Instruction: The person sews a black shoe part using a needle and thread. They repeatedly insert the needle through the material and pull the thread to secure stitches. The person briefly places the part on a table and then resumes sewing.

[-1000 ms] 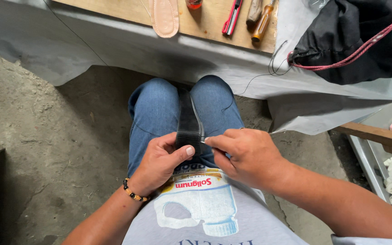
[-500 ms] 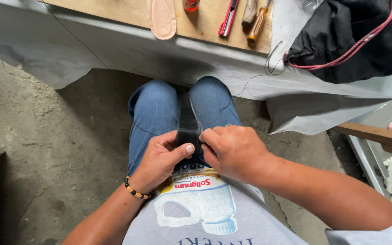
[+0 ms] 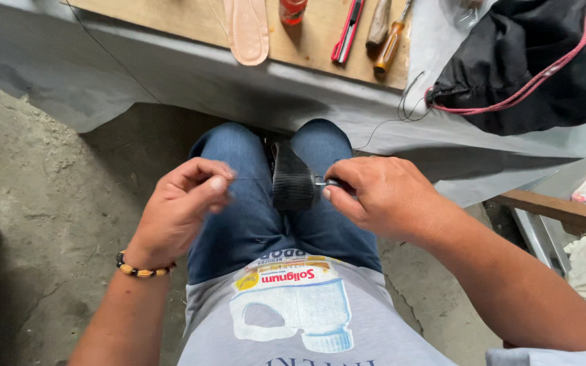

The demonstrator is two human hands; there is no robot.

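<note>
A black ribbed shoe sole (image 3: 291, 181) stands on edge, wedged between my denim-clad knees (image 3: 239, 203). My right hand (image 3: 382, 198) pinches a small metal awl (image 3: 325, 182) against its side. My left hand (image 3: 183, 203), apart, pinches a thin thread (barely visible). Beyond, a wooden board (image 3: 320, 34) holds a tan insole (image 3: 247, 28) and a red cutter (image 3: 347, 28).
</note>
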